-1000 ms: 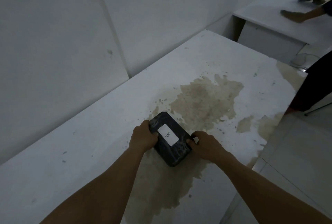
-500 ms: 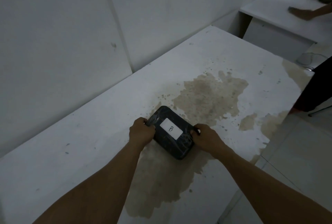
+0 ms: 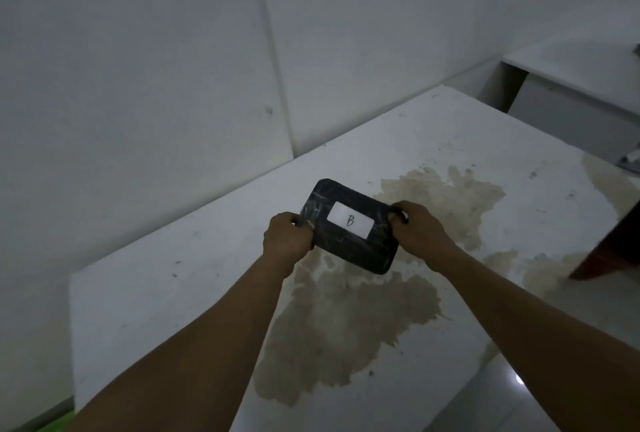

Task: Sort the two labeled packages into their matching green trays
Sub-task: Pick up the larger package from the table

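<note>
A black plastic-wrapped package [image 3: 349,248] with a white label reading "B" [image 3: 350,219] is held up above the white table [image 3: 173,279], tilted toward me. My left hand [image 3: 287,241] grips its left edge and my right hand [image 3: 419,231] grips its right edge. A sliver of bright green [image 3: 59,423] shows at the bottom left corner, below the table's left end; I cannot tell whether it is a tray. No second package is in view.
The table top carries a large brown stain [image 3: 346,321]. White wall panels [image 3: 138,68] run along its far side. A second white table [image 3: 581,64] stands at the back right, and glossy floor [image 3: 502,397] lies to the right.
The package has come up off the table between both hands and turned more level. My view has swung left, so the person at the far table is out of sight.
</note>
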